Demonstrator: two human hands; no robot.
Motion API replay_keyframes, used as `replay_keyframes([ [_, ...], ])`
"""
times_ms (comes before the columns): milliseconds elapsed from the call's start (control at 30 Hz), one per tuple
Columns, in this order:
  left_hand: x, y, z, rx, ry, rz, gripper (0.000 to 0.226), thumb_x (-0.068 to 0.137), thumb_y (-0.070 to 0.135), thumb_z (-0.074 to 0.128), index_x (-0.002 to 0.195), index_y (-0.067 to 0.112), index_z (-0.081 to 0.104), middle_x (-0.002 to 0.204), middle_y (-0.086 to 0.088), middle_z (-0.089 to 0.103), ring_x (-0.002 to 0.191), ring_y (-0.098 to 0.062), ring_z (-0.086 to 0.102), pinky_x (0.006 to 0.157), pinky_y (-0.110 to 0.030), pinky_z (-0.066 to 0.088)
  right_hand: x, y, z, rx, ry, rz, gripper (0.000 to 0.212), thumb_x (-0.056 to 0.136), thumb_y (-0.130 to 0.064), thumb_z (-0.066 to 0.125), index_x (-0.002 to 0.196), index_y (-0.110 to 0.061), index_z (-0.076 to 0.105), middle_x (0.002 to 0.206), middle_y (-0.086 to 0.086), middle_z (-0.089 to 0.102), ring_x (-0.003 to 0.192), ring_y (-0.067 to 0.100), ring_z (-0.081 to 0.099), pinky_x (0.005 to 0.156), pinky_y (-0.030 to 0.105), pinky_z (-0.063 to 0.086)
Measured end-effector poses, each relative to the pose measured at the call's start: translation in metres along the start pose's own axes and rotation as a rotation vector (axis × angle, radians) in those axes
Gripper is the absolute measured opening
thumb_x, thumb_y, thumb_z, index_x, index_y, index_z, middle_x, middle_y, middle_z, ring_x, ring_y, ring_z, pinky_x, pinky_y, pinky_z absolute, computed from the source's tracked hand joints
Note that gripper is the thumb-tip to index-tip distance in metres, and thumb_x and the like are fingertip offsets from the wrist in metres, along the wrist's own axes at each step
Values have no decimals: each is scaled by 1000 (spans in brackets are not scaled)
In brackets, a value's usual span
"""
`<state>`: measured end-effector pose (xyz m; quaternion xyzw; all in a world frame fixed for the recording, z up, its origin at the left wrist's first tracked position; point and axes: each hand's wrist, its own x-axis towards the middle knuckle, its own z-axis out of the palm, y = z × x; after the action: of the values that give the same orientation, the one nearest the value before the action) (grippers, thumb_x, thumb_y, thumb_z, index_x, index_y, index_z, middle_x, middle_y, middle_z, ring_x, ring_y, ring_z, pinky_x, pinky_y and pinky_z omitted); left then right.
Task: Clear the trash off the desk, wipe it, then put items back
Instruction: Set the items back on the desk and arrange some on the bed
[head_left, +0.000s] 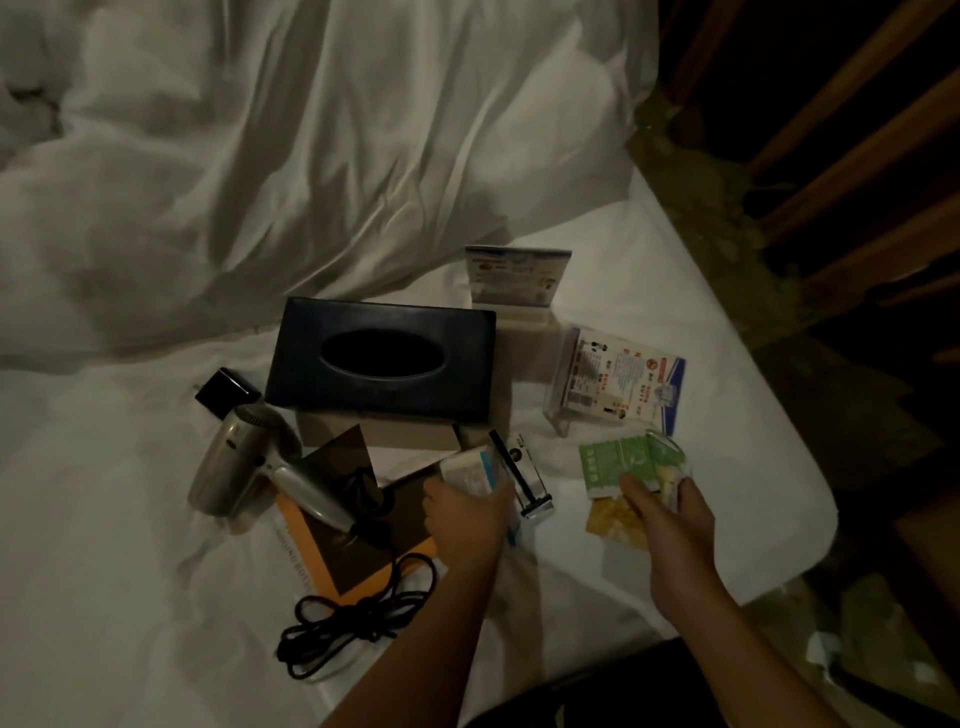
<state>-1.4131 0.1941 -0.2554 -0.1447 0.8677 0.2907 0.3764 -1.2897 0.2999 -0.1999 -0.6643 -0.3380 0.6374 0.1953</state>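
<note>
Right hand (670, 519): crinkly packet (615, 460); left hand (465, 517): rectangular box (470, 470)

orange booklet (306, 551): faint edge lettering, illegible | acrylic card stand (618, 384): dense print, too small to read | green packet (618, 460): print unreadable

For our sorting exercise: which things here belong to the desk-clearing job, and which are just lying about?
Job: tissue box, hair dryer, razor, card stand, small box in the left hand, green packet in the right hand.
Lying about: duvet, wooden rails.
</note>
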Motion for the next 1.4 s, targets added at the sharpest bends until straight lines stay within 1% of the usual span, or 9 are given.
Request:
replay_keyframes([
  [67, -10, -2, -1, -108, -7, 13, 64, 74, 31, 79, 123, 10, 44, 118, -7, 56, 104, -26, 60, 81, -39, 55, 0, 0, -9, 15, 14, -16, 47, 85, -4, 66, 130, -15, 54, 119, 3, 62, 97, 17, 61, 83, 29, 47],
  [200, -19, 1, 5, -138, -99, 89, 50, 72, 30, 82, 109, 17, 50, 104, 0, 63, 90, -15, 63, 81, -36, 57, 0, -1, -22, 48, 33, -21, 41, 85, -5, 66, 123, -18, 57, 113, 1, 63, 89, 9, 61, 82, 28, 47],
  [367, -15, 11, 26, 31, -161, 52, 100, 44, 57, 87, 124, 18, 41, 126, -8, 52, 109, -23, 57, 90, -43, 54, -1, 2, -32, 70, 61, -36, 37, 85, -3, 66, 116, -21, 56, 105, -2, 62, 85, 7, 59, 79, 27, 46],
  [533, -7, 22, 34, 13, -211, -74, 111, 42, 56, 90, 131, 12, 40, 131, -10, 41, 119, -29, 48, 99, -44, 47, 2, 3, -42, 66, 83, -48, 42, 85, -3, 66, 121, -20, 54, 109, 0, 59, 83, 8, 57, 75, 24, 44],
  [667, -3, 26, 39, -140, -229, -109, 75, 58, 31, 90, 115, 12, 46, 116, -10, 57, 104, -26, 61, 84, -37, 55, 4, 3, -45, 84, 88, -29, 46, 84, -2, 66, 127, -12, 54, 117, 6, 60, 93, 20, 58, 78, 26, 44],
  [833, -3, 33, 46, -138, -282, -98, 103, 46, 40, 92, 130, 12, 40, 126, -12, 52, 108, -29, 57, 89, -47, 54, 10, -1, -44, 90, 53, -32, 41, 85, -5, 66, 122, -19, 55, 114, 2, 61, 87, 9, 59, 68, 22, 46],
  [1033, -10, 23, 53, -274, -352, -50, 84, 69, 22, 84, 134, 13, 31, 120, -5, 51, 103, -20, 54, 84, -36, 47, 18, 4, -44, 81, 25, -25, 47, 85, -7, 68, 129, -19, 55, 118, 0, 64, 95, 10, 63, 72, 23, 50],
  [1200, -13, 22, 41, -305, -391, 6, 75, 67, 24, 84, 128, 17, 41, 118, -6, 60, 102, -23, 62, 89, -43, 53, 16, 4, -50, 90, 13, -19, 47, 85, -6, 67, 129, -18, 55, 119, 3, 64, 100, 18, 63, 70, 25, 50],
  [1400, -43, 41, 4, -317, -445, 115, 52, 66, 23, 85, 102, 27, 47, 106, -7, 64, 93, -21, 65, 72, -37, 55, -7, -22, -56, 110, -19, -40, 41, 85, -3, 66, 123, -18, 57, 115, 3, 64, 93, 13, 63, 70, 25, 51],
])
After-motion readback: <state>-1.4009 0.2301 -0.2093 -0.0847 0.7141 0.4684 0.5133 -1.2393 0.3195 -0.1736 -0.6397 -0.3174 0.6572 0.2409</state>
